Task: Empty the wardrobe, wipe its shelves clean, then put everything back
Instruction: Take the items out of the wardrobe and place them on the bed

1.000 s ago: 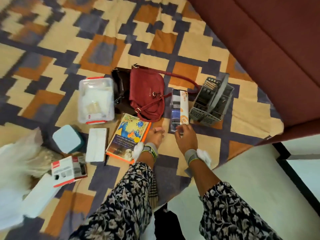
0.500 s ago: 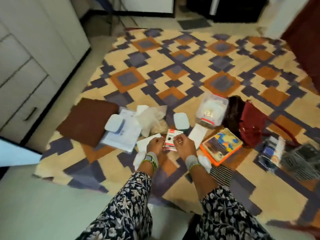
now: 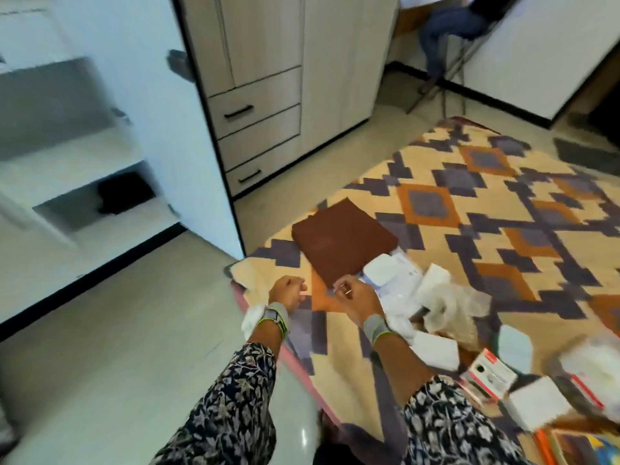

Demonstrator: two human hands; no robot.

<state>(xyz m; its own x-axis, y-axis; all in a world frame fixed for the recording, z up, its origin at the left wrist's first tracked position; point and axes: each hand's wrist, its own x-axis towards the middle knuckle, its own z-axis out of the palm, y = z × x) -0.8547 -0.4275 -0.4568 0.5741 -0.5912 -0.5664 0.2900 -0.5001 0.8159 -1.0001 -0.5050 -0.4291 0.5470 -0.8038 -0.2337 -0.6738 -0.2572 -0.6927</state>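
The open wardrobe (image 3: 84, 156) stands at the left, blurred, with pale shelves and a dark item (image 3: 124, 193) on a lower shelf. On the patterned rug (image 3: 469, 209) lies a folded brown cloth (image 3: 342, 243). My left hand (image 3: 288, 292) hovers over the rug's corner with its fingers curled into a fist, holding nothing. My right hand (image 3: 357, 297) hangs just in front of the brown cloth's near corner, fingers loosely bent, nothing visibly in them. A white rag is tucked at each wrist.
Right of my hands the rug holds a white box (image 3: 382, 273), a crumpled plastic bag (image 3: 449, 303), a red-and-white carton (image 3: 489, 370), flat white boxes and a colourful book (image 3: 583, 448). A closed cabinet with drawers (image 3: 261, 129) stands behind. A person sits on a stool (image 3: 446, 35) at the far right.
My view has swung left from the bags and boxes to the wardrobe and brown cloth. Both hands travelled left with it, away from the red-and-white carton.
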